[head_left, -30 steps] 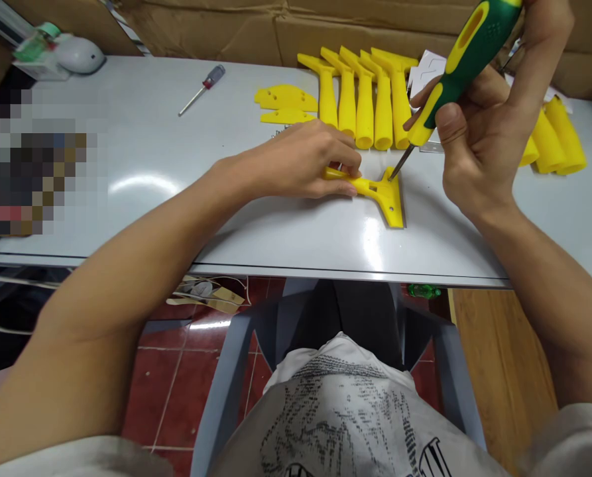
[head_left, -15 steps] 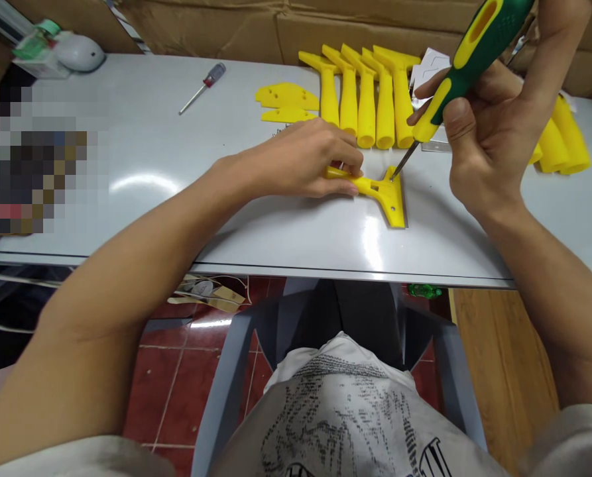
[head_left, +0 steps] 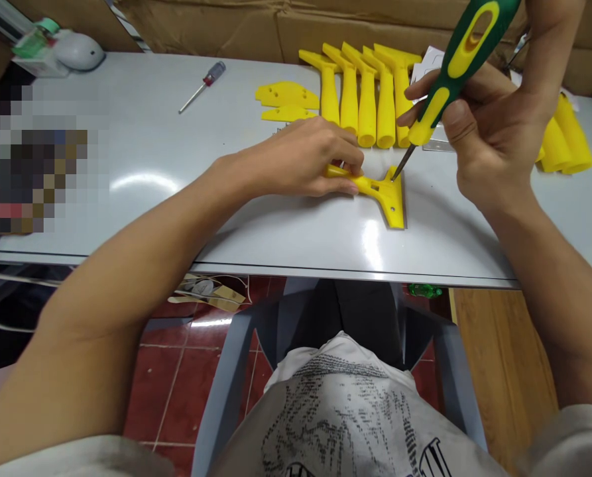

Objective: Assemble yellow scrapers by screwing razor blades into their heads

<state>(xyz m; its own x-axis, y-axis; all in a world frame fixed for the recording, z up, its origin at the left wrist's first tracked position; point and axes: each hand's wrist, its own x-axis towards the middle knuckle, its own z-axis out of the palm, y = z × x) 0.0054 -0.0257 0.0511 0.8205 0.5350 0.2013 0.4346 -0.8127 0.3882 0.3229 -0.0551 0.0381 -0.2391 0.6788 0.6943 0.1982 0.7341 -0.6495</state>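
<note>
My left hand (head_left: 320, 159) is closed around the handle of a yellow scraper (head_left: 389, 193) lying on the table. A thin blade edge shows along the scraper's wide end. Between the fingers and thumb of my right hand (head_left: 499, 126) is a green and yellow screwdriver (head_left: 437, 99), tilted with its grip up and to the right. Its tip meets the upper screw hole of the scraper head; a screw there is too small to make out. A second screw (head_left: 393, 209) shows lower on the head.
Several yellow scraper handles (head_left: 366, 109) stand in a row behind my left hand. Flat yellow plates (head_left: 288, 96) lie left of them, and a small clear-handled screwdriver (head_left: 203, 86) farther left. More yellow handles (head_left: 567, 142) lie at the right. Cardboard (head_left: 216, 30) lines the back.
The screwdriver's grip has turned and leaned slightly left, while its tip stays at the same hole. My right hand has shifted a little; my left hand and the scraper stay put.
</note>
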